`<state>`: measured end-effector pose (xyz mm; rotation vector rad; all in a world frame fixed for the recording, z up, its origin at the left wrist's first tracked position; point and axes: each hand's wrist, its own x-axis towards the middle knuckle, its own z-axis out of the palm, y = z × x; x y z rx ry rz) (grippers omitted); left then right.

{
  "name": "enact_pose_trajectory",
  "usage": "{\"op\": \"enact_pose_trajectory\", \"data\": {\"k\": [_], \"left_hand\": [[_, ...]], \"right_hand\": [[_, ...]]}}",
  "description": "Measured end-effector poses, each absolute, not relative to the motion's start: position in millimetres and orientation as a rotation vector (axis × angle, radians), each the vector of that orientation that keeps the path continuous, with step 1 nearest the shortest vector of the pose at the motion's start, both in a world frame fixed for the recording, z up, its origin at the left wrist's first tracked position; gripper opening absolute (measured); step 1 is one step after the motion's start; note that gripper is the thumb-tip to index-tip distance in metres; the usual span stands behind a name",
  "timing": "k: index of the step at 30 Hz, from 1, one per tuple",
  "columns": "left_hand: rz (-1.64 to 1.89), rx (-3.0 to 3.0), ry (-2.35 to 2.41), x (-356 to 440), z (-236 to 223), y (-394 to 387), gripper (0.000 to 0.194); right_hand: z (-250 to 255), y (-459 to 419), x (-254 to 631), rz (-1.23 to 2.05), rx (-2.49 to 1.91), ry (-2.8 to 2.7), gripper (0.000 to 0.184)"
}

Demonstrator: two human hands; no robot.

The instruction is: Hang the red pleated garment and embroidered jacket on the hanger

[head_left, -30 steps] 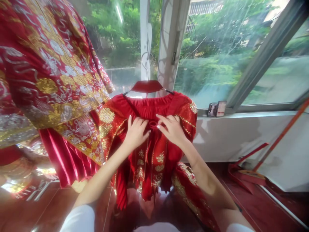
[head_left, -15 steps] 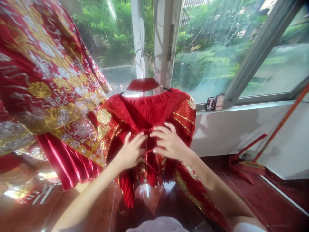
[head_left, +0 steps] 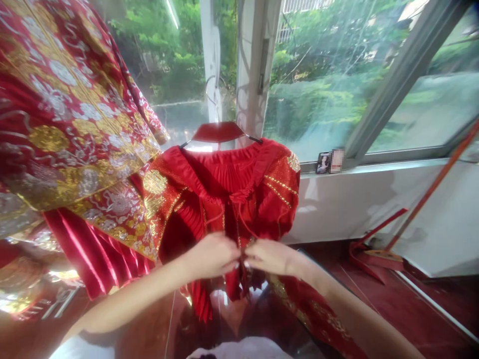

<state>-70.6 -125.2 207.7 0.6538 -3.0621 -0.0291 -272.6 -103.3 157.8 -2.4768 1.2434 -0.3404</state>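
Observation:
A red jacket (head_left: 277,199) with gold trim and pleated panels hangs on a hanger (head_left: 219,132) in front of me. Thin red ties dangle from the gathered neckline down its open front. At the lower part of that front, my left hand (head_left: 219,254) is closed, its fingertips pinching the front edge. Close beside it, my right hand (head_left: 271,257) is closed the same way on the opposite edge. The backs of my hands cover part of the cloth in the fingers. One embroidered sleeve (head_left: 314,309) hangs beneath my right forearm.
A red garment with gold and silver embroidery (head_left: 86,109) hangs at the left, above a shiny red pleated skirt (head_left: 97,249). Windows (head_left: 322,89) stand behind. Phone-like items (head_left: 323,162) lean on the sill. A broom (head_left: 389,259) and a red dustpan (head_left: 364,259) are at the right.
Both hands have moved down from the neckline to the lower front edges. Their spread fingers have closed on the jacket, and the neckline and ties are uncovered.

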Motion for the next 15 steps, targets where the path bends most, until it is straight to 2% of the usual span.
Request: {"op": "enact_pose_trajectory", "data": {"k": [3, 6, 8, 15], "left_hand": [[0.481, 0.770, -2.667, -86, 240, -149, 0.022], [0.693, 1.109, -2.494, -94, 251, -171, 0.021], [0.701, 1.196, -2.555, -93, 247, -179, 0.017], [0.568, 1.036, -2.717, -73, 244, -177, 0.025]], "right_hand": [[158, -131, -260, -0.951, -2.147, 1.316, 0.022], [154, -156, -237, -1.362, -1.753, 1.326, 0.026], [150, -166, -224, -1.489, -1.613, 1.329, 0.028], [157, -169, -208, -1.675, -1.454, 1.261, 0.025]]}}
